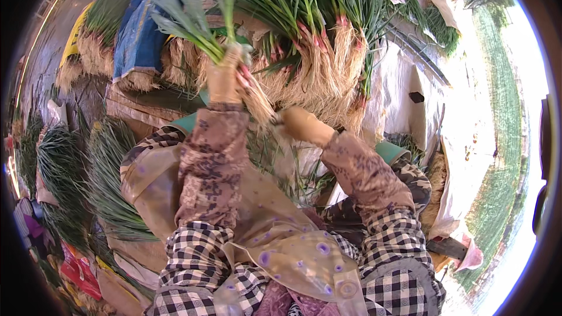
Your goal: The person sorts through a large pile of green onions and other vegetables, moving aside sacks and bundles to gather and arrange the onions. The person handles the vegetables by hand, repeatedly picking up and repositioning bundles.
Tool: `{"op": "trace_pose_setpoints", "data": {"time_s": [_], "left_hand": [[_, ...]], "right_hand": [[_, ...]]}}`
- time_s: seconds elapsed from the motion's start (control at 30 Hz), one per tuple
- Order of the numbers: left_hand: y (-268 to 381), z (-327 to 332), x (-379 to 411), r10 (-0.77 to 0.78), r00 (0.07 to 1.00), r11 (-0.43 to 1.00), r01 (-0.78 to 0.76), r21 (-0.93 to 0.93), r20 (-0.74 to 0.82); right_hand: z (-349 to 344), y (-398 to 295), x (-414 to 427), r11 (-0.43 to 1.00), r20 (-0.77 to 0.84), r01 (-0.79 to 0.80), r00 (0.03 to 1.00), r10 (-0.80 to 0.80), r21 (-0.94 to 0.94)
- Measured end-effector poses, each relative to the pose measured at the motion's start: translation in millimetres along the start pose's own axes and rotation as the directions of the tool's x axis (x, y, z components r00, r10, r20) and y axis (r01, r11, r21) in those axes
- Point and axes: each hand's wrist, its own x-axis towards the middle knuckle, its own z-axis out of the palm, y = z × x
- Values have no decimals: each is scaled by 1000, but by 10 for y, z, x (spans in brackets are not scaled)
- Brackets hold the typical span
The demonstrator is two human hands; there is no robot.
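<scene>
My left hand (226, 74), in a tan glove with grey on its fingers, is closed around a small bunch of spring onions (254, 90). Their green leaves point up and to the left, blurred; the reddish stems and pale roots hang down to the right. Beside the root tips is my right hand (303, 125), gloved too, with its fingers curled. Blur hides whether anything is between those fingers. Just beyond both hands lies a large pile of spring onions (325, 48), its red stem bases and long straw-coloured roots facing me.
A blue woven sack (142, 39) covers onions at the upper left. More leafy bundles (112, 180) lie to my left. White sheeting (395, 83) spreads on the right. Loose green leaves (307, 184) litter the ground between my knees. A clear plastic apron (281, 228) covers my lap.
</scene>
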Motion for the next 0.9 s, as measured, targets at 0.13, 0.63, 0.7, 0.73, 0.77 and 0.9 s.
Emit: {"op": "trace_pose_setpoints", "data": {"time_s": [0.13,0.63,0.7,0.73,0.77,0.9], "left_hand": [[300,-118,161,28,996,973,-46,-227,-80],[267,-175,32,-21,984,958,70,-279,177],[312,-141,1,-49,997,970,63,-235,62],[346,-101,-27,-78,997,977,80,-197,20],[360,-84,-46,-104,994,982,99,-160,-23],[219,-49,-5,-116,948,965,179,-193,297]], "right_hand": [[-327,-59,-571,993,-325,-106,938,119,55],[-594,435,-260,831,-748,290,630,207,475],[-388,219,-492,999,-520,-35,853,33,5],[-346,164,-611,999,-449,-42,893,35,-4],[-306,130,-706,999,-374,-46,927,37,-15],[-500,294,-712,872,-763,233,610,213,430]]}}
